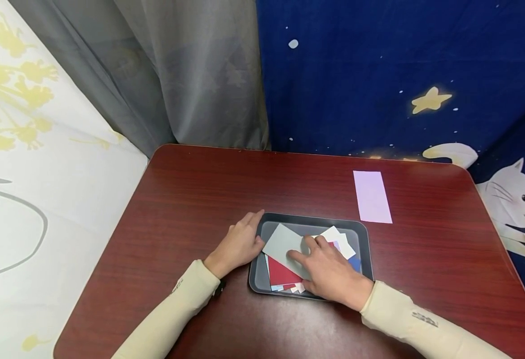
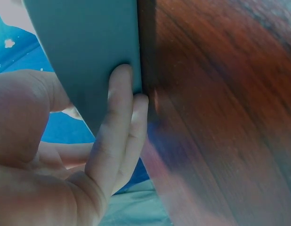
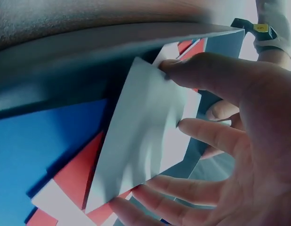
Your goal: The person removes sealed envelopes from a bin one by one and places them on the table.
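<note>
the grey card (image 1: 282, 244) is lying aslant over the left half of the tray (image 1: 366, 249), on top of the pile, and the right hand (image 1: 334, 271) is holding it across its edges: the thumb is sitting at one side, the fingers are standing apart, and one fingertip is pressing on its face. the likeliest trouble, i'd judge, is drag: a sideways pull could be sweeping the red card (image 1: 280, 271) or the white cards (image 1: 345, 247) over the tray's near edge. squeezing harder could be creasing the grey card, since in the right wrist view its face is looking slightly bowed. the blue card (image 1: 355, 263), by the tray's right edge, could be slipping too if the hand is brushing it. the left hand (image 1: 240, 244) is gripping the tray's left edge, some fingers lying together against the outer wall; were that hold loosening, the tray could be skidding.

a glossy red-brown table (image 1: 199, 189) is carrying it all, with a lilac card (image 1: 373, 197) lying just past the tray's far right corner. beyond the table's far edge a grey curtain (image 1: 213, 75) and a starry blue curtain (image 1: 361, 85) are hanging; white cloth (image 1: 56, 174) is covering the left side.
</note>
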`<action>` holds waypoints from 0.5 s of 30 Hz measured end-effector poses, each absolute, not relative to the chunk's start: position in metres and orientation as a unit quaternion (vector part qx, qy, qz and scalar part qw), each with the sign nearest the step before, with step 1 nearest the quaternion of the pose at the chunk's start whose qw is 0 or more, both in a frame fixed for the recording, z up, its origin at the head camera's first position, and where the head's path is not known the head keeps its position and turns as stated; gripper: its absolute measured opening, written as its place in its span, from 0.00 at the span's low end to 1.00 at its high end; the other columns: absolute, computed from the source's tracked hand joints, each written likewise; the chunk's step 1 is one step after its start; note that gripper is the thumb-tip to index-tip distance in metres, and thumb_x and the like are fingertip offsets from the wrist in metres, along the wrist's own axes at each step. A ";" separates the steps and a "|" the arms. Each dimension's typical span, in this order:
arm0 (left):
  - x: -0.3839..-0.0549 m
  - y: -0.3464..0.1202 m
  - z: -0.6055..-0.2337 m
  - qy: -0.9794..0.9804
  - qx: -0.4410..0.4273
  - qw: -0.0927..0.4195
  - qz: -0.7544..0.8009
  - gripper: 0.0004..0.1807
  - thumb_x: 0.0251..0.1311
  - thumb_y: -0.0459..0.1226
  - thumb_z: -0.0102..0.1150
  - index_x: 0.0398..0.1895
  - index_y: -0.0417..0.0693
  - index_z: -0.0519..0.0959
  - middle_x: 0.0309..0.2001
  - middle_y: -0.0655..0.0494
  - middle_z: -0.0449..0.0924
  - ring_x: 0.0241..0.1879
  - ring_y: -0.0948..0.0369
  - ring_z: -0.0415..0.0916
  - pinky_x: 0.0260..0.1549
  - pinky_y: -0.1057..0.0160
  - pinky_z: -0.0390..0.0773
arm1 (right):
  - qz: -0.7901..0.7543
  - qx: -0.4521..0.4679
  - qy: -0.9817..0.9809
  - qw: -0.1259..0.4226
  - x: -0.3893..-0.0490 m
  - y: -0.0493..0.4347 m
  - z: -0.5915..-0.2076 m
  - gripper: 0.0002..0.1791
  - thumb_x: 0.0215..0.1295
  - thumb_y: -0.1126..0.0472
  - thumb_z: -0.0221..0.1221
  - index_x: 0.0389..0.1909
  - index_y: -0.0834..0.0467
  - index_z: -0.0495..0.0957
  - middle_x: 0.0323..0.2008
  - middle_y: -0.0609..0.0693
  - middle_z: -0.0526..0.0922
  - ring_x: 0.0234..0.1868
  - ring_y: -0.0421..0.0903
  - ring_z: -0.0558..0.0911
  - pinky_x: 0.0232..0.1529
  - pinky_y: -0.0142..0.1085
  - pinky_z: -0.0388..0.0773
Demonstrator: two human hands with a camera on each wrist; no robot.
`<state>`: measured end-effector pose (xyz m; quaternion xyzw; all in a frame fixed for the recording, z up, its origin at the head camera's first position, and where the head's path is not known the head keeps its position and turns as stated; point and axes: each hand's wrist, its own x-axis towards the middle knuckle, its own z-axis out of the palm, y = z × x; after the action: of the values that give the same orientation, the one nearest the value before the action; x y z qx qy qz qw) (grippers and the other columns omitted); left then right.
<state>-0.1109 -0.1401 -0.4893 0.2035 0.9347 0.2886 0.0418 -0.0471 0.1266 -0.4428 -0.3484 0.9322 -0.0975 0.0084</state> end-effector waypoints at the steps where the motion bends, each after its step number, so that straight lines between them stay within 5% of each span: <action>1: -0.109 -0.139 -0.483 0.935 0.202 0.045 0.289 0.40 0.61 0.29 0.64 0.80 0.30 0.68 0.68 0.36 0.77 0.49 0.45 0.84 0.52 0.37 0.84 | -0.098 -0.347 0.933 0.010 -0.047 0.127 -0.442 0.36 0.47 0.57 0.84 0.62 0.48 0.87 0.57 0.64 0.79 0.51 0.62 0.80 0.42 0.56 0.86; 15: -0.110 -0.139 -0.486 0.936 0.207 0.032 0.282 0.41 0.61 0.30 0.63 0.80 0.31 0.68 0.68 0.36 0.78 0.48 0.46 0.84 0.50 0.38 0.84 | -0.088 -0.333 0.939 0.019 -0.049 0.136 -0.431 0.38 0.48 0.59 0.80 0.65 0.45 0.86 0.64 0.61 0.77 0.52 0.60 0.80 0.37 0.55 0.84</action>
<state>-0.1100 -0.1387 -0.4859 0.2072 0.9361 0.2823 0.0324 -0.0492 0.1356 -0.4306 -0.3325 0.9388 -0.0883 0.0187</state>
